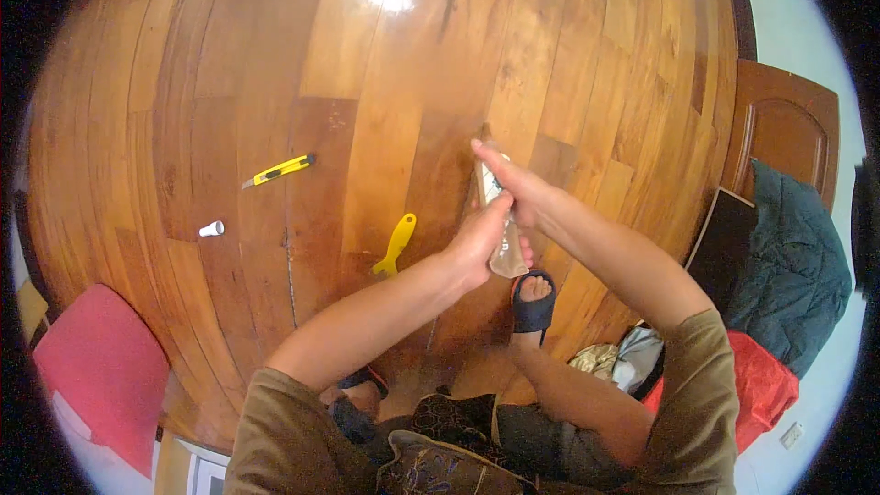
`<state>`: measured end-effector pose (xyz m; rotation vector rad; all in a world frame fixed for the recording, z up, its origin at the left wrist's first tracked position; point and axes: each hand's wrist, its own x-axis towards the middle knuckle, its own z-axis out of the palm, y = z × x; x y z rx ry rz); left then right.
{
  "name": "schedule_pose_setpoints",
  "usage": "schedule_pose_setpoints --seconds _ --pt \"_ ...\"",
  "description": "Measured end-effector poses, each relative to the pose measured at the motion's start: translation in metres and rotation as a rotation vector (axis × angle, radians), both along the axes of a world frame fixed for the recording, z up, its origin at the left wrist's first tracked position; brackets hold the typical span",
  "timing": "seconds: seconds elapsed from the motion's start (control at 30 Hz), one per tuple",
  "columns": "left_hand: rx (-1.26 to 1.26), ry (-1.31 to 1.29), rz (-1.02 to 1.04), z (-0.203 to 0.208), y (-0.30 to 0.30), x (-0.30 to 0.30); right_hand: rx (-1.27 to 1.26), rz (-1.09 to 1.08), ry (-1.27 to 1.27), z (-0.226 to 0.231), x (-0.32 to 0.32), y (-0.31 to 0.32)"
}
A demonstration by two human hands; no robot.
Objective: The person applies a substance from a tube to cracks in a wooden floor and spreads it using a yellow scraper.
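Observation:
Both of my hands are closed around a soft squeeze tube [507, 259], pale and see-through at its flat end with a white label higher up. My left hand [477, 240] grips its lower left side. From the right, my right hand [524, 194] wraps the upper part, thumb stretched along it toward the far end. The tube's far tip points away from me, close to a dark spot on the wooden floor; whether it touches cannot be told. A yellow plastic scraper [398, 243] lies left of my left hand.
Further left on the floor [367, 147] lie a yellow utility knife [282, 169] with its blade out and a small white cap [212, 229]. A red chair [105, 367] stands at lower left. Dark green cloth [793, 257] and a red bag [763, 385] sit at right.

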<state>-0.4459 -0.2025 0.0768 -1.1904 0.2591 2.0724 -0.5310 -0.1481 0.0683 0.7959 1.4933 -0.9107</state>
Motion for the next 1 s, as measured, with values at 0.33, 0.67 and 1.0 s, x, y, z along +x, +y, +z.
schedule_pose_setpoints --seconds 0.33,0.67,1.0 --pt "-0.103 0.052 0.051 -0.002 0.017 0.002 -0.014 -0.061 0.034 -0.013 -0.001 0.001" --pt "-0.045 -0.035 -0.002 -0.001 0.015 0.007 0.012 -0.138 0.091 -0.024 0.013 0.009" --pt "-0.039 -0.015 0.004 -0.004 0.017 0.013 -0.02 -0.117 0.143 -0.033 0.018 0.013"
